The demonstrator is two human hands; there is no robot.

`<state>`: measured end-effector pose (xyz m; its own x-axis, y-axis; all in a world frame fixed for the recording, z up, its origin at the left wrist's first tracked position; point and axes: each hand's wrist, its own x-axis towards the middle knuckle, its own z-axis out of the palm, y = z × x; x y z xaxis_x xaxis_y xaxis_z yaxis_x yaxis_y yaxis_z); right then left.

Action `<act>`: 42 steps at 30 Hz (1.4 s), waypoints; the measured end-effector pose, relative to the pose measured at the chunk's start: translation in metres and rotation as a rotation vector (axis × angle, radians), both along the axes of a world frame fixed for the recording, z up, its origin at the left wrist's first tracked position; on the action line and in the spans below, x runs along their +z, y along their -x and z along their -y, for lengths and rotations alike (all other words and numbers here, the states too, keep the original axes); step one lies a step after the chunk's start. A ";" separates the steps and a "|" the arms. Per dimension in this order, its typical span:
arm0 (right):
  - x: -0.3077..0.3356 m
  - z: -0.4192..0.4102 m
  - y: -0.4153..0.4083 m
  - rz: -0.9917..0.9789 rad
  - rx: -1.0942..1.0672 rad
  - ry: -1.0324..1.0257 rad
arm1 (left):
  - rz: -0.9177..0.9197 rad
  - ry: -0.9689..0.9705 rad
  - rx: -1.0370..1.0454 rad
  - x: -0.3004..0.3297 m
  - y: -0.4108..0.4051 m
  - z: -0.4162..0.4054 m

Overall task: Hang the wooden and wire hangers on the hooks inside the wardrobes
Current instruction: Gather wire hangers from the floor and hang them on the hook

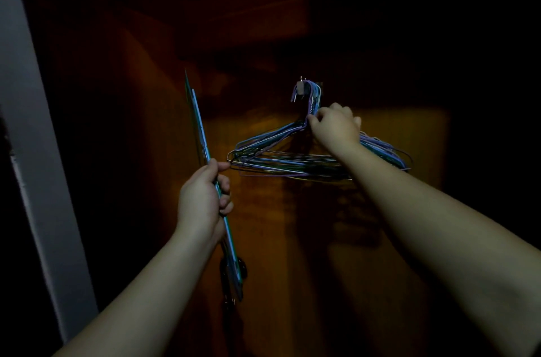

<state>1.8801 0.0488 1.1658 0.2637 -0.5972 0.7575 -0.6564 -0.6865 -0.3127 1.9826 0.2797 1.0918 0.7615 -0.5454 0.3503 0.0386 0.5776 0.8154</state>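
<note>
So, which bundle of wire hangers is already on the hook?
The bundle by the right hand, its necks looped over the hook. The left hand holds the other bundle edge-on, off any hook.

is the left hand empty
No, the left hand grips a bundle of wire hangers seen edge-on, pointing up beside the wardrobe wall.

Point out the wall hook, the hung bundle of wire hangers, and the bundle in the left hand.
hook (300,90), head view, metal fitting.
hung wire hangers (272,162), head view, bottom bars.
held wire hangers (199,119), head view, upper edge above the left hand (202,198).
</note>
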 end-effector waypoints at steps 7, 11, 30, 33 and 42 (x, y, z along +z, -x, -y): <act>0.007 0.000 0.001 -0.033 -0.040 0.040 | -0.021 -0.001 -0.078 -0.003 -0.001 -0.008; 0.009 -0.003 0.003 -0.034 -0.059 0.044 | -0.062 0.024 -0.206 -0.009 -0.005 -0.020; -0.210 -0.176 -0.044 0.199 0.754 -0.987 | -0.297 0.033 -0.719 -0.098 -0.032 -0.096; -0.219 -0.183 -0.044 0.290 0.765 -1.062 | -0.313 0.011 -0.710 -0.116 -0.035 -0.102; -0.236 -0.178 -0.047 0.355 0.648 -1.023 | -0.214 -0.086 -0.386 -0.145 -0.030 -0.106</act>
<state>1.9276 0.2270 0.9299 0.6040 -0.7886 0.1152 -0.0623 -0.1908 -0.9797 2.0121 0.3858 0.9469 0.5467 -0.8242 0.1479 0.4108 0.4179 0.8103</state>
